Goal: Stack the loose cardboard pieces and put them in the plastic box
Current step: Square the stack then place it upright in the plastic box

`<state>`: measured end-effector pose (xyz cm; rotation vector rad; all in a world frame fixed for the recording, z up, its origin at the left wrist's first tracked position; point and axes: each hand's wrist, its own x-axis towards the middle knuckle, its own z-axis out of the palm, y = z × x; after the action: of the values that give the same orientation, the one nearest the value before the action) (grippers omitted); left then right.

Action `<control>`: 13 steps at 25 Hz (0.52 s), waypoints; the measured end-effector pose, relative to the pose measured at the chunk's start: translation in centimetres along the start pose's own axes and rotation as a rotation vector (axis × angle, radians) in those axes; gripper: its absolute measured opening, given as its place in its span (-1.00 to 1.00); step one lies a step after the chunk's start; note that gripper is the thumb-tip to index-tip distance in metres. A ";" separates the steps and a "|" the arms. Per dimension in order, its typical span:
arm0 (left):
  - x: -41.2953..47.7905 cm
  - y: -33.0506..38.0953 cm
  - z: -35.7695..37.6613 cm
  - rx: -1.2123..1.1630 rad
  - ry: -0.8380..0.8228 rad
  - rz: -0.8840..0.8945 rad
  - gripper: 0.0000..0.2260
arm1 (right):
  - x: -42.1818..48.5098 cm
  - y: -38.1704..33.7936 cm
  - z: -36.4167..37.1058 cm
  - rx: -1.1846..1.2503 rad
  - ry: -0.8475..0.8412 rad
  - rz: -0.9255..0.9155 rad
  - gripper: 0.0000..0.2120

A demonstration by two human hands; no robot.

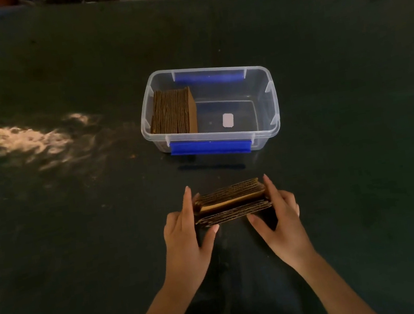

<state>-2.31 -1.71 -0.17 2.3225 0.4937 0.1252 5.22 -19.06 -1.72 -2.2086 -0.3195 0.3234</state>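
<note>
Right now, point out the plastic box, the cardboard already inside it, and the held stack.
plastic box [273,98], head view, right rim.
cardboard inside [173,112], head view, top edges.
held stack [231,203], head view, upper face.

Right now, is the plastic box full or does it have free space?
Partly full: the plastic box holds one cardboard stack at its left end; the rest is bare.

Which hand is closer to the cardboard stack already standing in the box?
Left. The left hand grips the loose stack's left end, almost straight below the boxed stack. The right hand holds the other end, further right of it.
</note>
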 end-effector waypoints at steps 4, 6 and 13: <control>-0.1 -0.2 0.0 -0.029 -0.001 0.013 -0.19 | -0.1 -0.2 -0.2 0.016 -0.016 0.020 -0.21; -0.1 -0.2 0.1 -0.029 -0.008 0.012 -0.21 | 0.0 -0.1 -0.1 0.001 -0.023 0.010 -0.20; -0.4 0.2 0.8 0.018 0.004 0.007 -0.30 | 0.6 -0.1 0.2 -0.058 0.016 -0.066 -0.38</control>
<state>-2.38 -2.56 -0.59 2.3421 0.4901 0.1293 5.67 -18.68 -1.78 -2.2513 -0.3961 0.2632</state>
